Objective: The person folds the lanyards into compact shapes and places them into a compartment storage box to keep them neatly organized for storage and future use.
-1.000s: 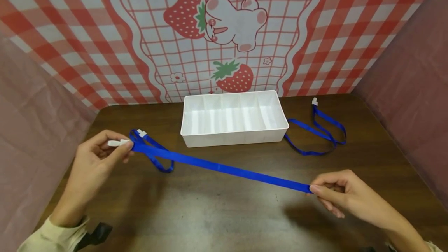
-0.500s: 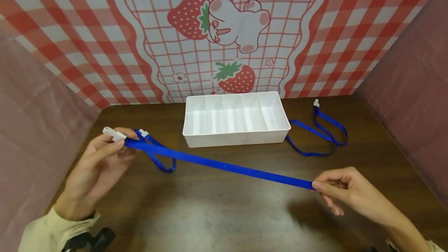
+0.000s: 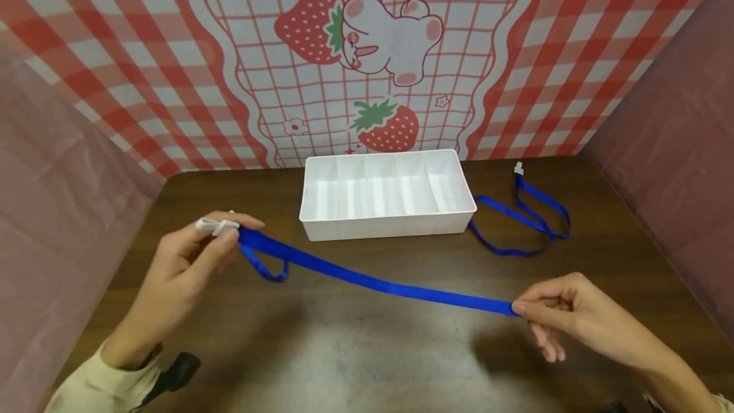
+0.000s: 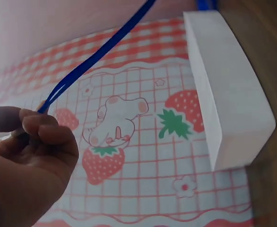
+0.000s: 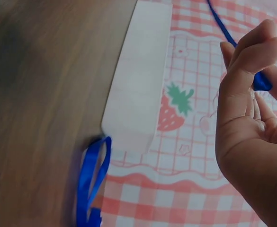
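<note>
A blue lanyard (image 3: 361,279) with a white plastic clip (image 3: 216,226) is stretched above the table between both hands, sagging slightly in the middle. My left hand (image 3: 186,273) pinches its clip end between thumb and fingers, with the index finger extended past it. At the other end, my right hand (image 3: 564,311) pinches the folded strap between thumb and index finger. In the left wrist view the strap (image 4: 100,52) runs up and away from the fingers. The right wrist view shows the strap's blue end (image 5: 261,82) poking out from the right hand's grip.
A white divided box (image 3: 387,227) stands at the back of the wooden table (image 3: 367,355). Another blue lanyard (image 3: 504,251) lies right of it. A third lanyard (image 3: 266,271) lies at left, partly hidden behind the left hand. A patterned cloth (image 3: 401,50) hangs behind.
My left hand first turned and tilted the clip up, then moved right toward the middle. The strap went from taut to slightly slack. The right hand has hardly moved.
</note>
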`<move>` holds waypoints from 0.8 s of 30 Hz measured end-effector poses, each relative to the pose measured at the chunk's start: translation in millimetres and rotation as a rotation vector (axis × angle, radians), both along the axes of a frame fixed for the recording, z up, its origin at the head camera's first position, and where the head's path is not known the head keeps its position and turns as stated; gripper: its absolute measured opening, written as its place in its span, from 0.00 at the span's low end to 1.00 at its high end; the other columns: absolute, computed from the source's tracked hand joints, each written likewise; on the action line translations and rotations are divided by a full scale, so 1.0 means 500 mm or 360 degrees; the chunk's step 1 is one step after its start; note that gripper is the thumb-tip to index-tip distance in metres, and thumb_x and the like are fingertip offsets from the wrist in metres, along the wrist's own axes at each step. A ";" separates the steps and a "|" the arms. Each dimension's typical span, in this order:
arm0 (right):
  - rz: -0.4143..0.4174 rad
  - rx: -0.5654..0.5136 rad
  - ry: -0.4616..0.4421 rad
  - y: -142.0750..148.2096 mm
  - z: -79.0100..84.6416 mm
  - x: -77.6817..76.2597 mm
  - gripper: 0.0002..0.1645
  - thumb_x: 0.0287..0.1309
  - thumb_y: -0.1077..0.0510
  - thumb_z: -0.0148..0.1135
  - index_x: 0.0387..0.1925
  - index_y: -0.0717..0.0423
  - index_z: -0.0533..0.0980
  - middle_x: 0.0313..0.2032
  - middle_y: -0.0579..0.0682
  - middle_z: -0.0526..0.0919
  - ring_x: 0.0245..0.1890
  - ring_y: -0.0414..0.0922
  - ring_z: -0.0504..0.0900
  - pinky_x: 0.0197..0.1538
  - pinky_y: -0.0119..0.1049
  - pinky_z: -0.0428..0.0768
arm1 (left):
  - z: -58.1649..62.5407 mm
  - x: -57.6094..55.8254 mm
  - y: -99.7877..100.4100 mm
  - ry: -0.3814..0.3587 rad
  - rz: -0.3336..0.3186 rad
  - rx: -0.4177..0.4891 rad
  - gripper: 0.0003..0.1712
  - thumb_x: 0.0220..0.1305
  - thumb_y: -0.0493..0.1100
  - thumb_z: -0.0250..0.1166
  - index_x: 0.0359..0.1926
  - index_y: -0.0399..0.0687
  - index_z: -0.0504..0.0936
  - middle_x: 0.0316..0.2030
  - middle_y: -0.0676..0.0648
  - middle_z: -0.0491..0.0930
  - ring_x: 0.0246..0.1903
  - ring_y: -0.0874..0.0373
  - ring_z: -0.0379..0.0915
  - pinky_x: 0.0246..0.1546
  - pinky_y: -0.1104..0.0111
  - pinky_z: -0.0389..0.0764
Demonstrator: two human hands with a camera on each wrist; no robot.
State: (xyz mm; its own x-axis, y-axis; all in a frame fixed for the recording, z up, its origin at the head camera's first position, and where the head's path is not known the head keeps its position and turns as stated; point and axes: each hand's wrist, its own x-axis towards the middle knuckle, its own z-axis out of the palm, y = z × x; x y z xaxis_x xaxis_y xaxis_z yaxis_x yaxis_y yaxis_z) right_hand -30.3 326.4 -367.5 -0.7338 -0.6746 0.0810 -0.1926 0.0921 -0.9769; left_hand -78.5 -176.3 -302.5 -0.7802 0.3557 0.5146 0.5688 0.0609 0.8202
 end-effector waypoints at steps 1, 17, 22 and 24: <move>0.0010 -0.0003 -0.0007 -0.005 0.003 0.000 0.20 0.68 0.79 0.41 0.42 0.63 0.79 0.20 0.53 0.80 0.16 0.44 0.79 0.15 0.40 0.77 | -0.001 0.001 0.006 0.0087 0.0061 -0.0074 0.16 0.70 0.22 0.49 0.50 0.31 0.81 0.37 0.44 0.81 0.28 0.60 0.66 0.27 0.70 0.67; 0.0054 -0.0004 -0.0101 -0.082 0.034 -0.011 0.16 0.70 0.75 0.45 0.38 0.62 0.80 0.18 0.54 0.80 0.14 0.45 0.78 0.15 0.40 0.77 | -0.004 0.002 0.106 0.1104 0.0381 -0.0679 0.20 0.79 0.45 0.47 0.40 0.36 0.80 0.34 0.49 0.78 0.34 0.60 0.73 0.37 0.70 0.75; 0.0096 -0.0033 -0.0106 -0.112 0.043 -0.014 0.17 0.71 0.75 0.46 0.35 0.61 0.80 0.18 0.56 0.79 0.13 0.48 0.76 0.15 0.41 0.77 | -0.015 0.006 0.138 0.1018 0.0206 -0.0654 0.21 0.79 0.43 0.46 0.56 0.30 0.77 0.44 0.42 0.83 0.43 0.55 0.81 0.42 0.65 0.82; 0.0101 -0.0038 -0.0118 -0.125 0.047 -0.016 0.17 0.71 0.74 0.46 0.35 0.62 0.80 0.18 0.57 0.78 0.13 0.51 0.76 0.15 0.40 0.77 | -0.021 0.007 0.150 0.0987 0.0146 -0.0681 0.23 0.80 0.42 0.45 0.62 0.30 0.73 0.42 0.44 0.82 0.40 0.56 0.80 0.40 0.66 0.82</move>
State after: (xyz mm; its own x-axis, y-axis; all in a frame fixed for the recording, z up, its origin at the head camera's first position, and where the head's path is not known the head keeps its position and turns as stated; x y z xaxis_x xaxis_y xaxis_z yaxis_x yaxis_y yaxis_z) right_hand -38.1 263.9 -343.9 -0.6941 -0.7185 0.0450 -0.1246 0.0582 -0.9905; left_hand -74.8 -101.2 -313.3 -0.4289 0.5708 0.7002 0.8954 0.3713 0.2458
